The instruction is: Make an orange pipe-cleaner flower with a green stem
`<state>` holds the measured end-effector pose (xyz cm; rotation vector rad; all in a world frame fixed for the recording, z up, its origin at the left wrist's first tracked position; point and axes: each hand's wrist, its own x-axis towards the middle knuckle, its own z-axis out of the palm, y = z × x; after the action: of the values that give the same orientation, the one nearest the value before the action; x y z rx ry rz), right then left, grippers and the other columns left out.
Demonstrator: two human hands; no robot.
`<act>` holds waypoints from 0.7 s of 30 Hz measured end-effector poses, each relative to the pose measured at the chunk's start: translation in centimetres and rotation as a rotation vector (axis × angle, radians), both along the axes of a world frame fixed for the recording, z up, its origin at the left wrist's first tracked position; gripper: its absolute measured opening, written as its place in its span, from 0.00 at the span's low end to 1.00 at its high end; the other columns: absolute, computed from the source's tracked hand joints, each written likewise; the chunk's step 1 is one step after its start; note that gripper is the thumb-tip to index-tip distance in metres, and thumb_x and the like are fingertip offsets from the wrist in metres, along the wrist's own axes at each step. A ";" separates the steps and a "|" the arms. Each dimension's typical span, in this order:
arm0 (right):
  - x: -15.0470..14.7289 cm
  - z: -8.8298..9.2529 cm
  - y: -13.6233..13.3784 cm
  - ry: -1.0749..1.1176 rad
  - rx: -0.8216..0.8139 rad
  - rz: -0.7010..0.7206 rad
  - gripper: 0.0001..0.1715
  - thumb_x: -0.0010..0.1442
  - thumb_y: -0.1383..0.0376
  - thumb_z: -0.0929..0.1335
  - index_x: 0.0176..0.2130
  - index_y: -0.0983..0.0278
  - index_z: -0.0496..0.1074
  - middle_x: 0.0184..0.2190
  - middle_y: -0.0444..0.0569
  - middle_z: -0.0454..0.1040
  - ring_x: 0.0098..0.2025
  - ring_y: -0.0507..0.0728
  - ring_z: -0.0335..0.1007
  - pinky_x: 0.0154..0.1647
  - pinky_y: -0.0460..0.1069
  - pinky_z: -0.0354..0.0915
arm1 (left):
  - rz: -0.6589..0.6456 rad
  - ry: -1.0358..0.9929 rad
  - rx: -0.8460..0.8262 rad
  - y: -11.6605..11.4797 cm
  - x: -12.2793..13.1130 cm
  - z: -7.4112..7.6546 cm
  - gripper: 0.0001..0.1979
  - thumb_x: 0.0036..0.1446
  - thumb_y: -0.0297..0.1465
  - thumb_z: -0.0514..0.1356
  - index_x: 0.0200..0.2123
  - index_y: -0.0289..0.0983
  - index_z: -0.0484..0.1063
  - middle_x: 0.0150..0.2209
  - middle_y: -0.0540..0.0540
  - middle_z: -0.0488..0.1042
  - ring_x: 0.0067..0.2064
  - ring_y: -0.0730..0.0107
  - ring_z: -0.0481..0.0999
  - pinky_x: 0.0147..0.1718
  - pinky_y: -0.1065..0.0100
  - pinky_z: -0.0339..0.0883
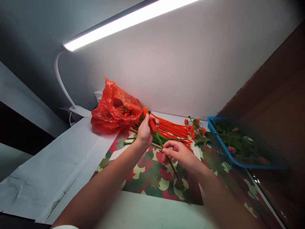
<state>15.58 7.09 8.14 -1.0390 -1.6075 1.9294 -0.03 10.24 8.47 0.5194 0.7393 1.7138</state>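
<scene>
My left hand (145, 131) is closed around an orange fuzzy coil (152, 124), which looks like wound chenille stem. Green pipe cleaners (157, 136) run down from the coil towards my right hand (175, 153). The fingers of that hand pinch the green stem (173, 167), whose lower end slants down over the patterned mat and blurs. Behind both hands lies a bundle of orange pipe cleaners (172, 125), with more green ones partly hidden below my left hand.
A red plastic bag (107, 111) with small orange flowers inside stands at the left. Finished orange flowers (193, 128) lie right of the bundle. A blue basket (222, 143) of green pieces sits at the right. A clip lamp (81, 110) overhangs the patterned mat (147, 187).
</scene>
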 end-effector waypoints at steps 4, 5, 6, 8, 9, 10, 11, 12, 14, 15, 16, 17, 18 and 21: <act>0.5 -0.3 -0.1 -0.017 0.037 0.083 0.19 0.51 0.54 0.73 0.33 0.65 0.66 0.23 0.44 0.76 0.25 0.51 0.72 0.30 0.47 0.66 | -0.004 -0.029 0.014 0.0 -0.6 0.6 0.19 0.68 0.36 0.46 0.26 0.36 0.64 0.21 0.52 0.66 0.21 0.77 0.66 0.23 0.77 0.60; 0.4 -0.4 -0.2 -0.016 0.026 0.100 0.19 0.52 0.54 0.72 0.32 0.65 0.67 0.23 0.44 0.75 0.24 0.51 0.71 0.31 0.47 0.66 | -0.009 -0.031 0.019 -0.1 -0.5 0.7 0.19 0.68 0.35 0.45 0.26 0.36 0.64 0.21 0.52 0.66 0.21 0.77 0.66 0.23 0.77 0.60; 0.3 -0.4 -0.3 -0.014 0.018 0.106 0.20 0.52 0.52 0.72 0.30 0.65 0.67 0.22 0.44 0.75 0.24 0.50 0.70 0.30 0.47 0.66 | -0.014 -0.029 0.025 -0.1 -0.4 0.6 0.19 0.68 0.35 0.45 0.26 0.36 0.64 0.21 0.52 0.66 0.21 0.77 0.65 0.23 0.77 0.60; 0.1 -0.4 -0.3 0.000 0.016 0.090 0.22 0.52 0.50 0.71 0.28 0.66 0.67 0.21 0.44 0.74 0.22 0.50 0.69 0.29 0.47 0.66 | -0.027 -0.012 0.042 -0.4 0.1 0.4 0.18 0.68 0.35 0.46 0.27 0.36 0.64 0.21 0.51 0.66 0.22 0.77 0.65 0.23 0.76 0.61; 0.0 -0.4 -0.3 0.009 0.022 0.072 0.23 0.52 0.49 0.71 0.28 0.66 0.67 0.21 0.44 0.74 0.22 0.50 0.69 0.28 0.46 0.66 | -0.040 -0.001 0.050 -0.5 0.5 0.2 0.18 0.68 0.36 0.47 0.27 0.36 0.64 0.21 0.51 0.66 0.22 0.77 0.65 0.24 0.76 0.61; -0.2 -0.4 -0.3 0.016 0.032 0.053 0.23 0.51 0.48 0.72 0.28 0.66 0.67 0.21 0.44 0.74 0.22 0.50 0.69 0.28 0.46 0.66 | -0.059 0.011 0.055 -0.7 0.8 -0.1 0.18 0.67 0.36 0.48 0.26 0.36 0.64 0.21 0.51 0.66 0.22 0.76 0.65 0.24 0.76 0.61; -0.2 -0.4 -0.3 0.023 0.042 0.033 0.24 0.51 0.48 0.72 0.28 0.66 0.68 0.21 0.44 0.74 0.22 0.50 0.69 0.28 0.46 0.65 | -0.082 0.022 0.057 -1.0 1.3 -0.4 0.17 0.66 0.37 0.49 0.26 0.36 0.64 0.20 0.51 0.66 0.22 0.76 0.64 0.24 0.76 0.61; -0.3 -0.3 -0.2 0.034 0.050 0.010 0.24 0.51 0.48 0.72 0.27 0.66 0.68 0.21 0.44 0.74 0.22 0.50 0.70 0.27 0.46 0.65 | -0.109 0.032 0.054 -1.2 1.7 -0.7 0.17 0.66 0.38 0.51 0.26 0.36 0.64 0.20 0.51 0.66 0.22 0.76 0.64 0.24 0.76 0.61; -0.3 -0.4 0.0 0.062 0.051 -0.037 0.25 0.50 0.47 0.72 0.27 0.66 0.67 0.21 0.44 0.74 0.21 0.50 0.69 0.26 0.46 0.64 | -0.163 0.047 0.038 -1.6 2.5 -1.3 0.17 0.64 0.40 0.53 0.26 0.36 0.65 0.20 0.51 0.67 0.22 0.76 0.64 0.25 0.75 0.62; -0.2 -0.4 0.1 0.076 0.045 -0.057 0.25 0.49 0.47 0.72 0.27 0.66 0.67 0.20 0.44 0.74 0.21 0.50 0.69 0.26 0.46 0.64 | -0.185 0.053 0.027 -1.8 2.8 -1.4 0.17 0.64 0.40 0.53 0.26 0.36 0.65 0.20 0.51 0.67 0.22 0.75 0.65 0.25 0.75 0.62; -0.1 -0.5 0.3 0.087 0.037 -0.075 0.25 0.48 0.47 0.73 0.27 0.65 0.67 0.20 0.44 0.74 0.21 0.50 0.70 0.26 0.46 0.64 | -0.194 0.057 0.015 -1.8 3.0 -1.5 0.17 0.64 0.40 0.54 0.27 0.36 0.65 0.20 0.50 0.67 0.23 0.75 0.65 0.25 0.75 0.62; 0.0 -0.5 0.4 0.092 0.028 -0.087 0.25 0.48 0.47 0.73 0.28 0.65 0.66 0.20 0.43 0.73 0.21 0.50 0.70 0.26 0.46 0.64 | -0.190 0.058 0.005 -1.8 3.0 -1.5 0.17 0.64 0.40 0.53 0.26 0.36 0.66 0.21 0.50 0.68 0.23 0.75 0.65 0.25 0.75 0.62; 0.2 -0.5 0.5 0.088 0.025 -0.091 0.25 0.47 0.47 0.73 0.29 0.65 0.67 0.20 0.43 0.74 0.21 0.51 0.70 0.26 0.46 0.63 | -0.171 0.056 -0.003 -1.7 2.9 -1.4 0.17 0.64 0.39 0.53 0.26 0.36 0.66 0.20 0.50 0.67 0.23 0.75 0.65 0.24 0.75 0.61; 0.7 -0.4 0.7 0.034 0.044 -0.057 0.25 0.47 0.49 0.74 0.32 0.65 0.68 0.22 0.44 0.75 0.23 0.51 0.70 0.25 0.45 0.61 | -0.060 0.015 -0.013 -1.1 1.7 -0.7 0.17 0.65 0.37 0.52 0.25 0.36 0.65 0.20 0.51 0.67 0.22 0.76 0.65 0.24 0.76 0.61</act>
<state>16.30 7.82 7.78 -1.0183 -1.5778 1.8562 1.67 9.14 7.79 0.5400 0.7383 1.6502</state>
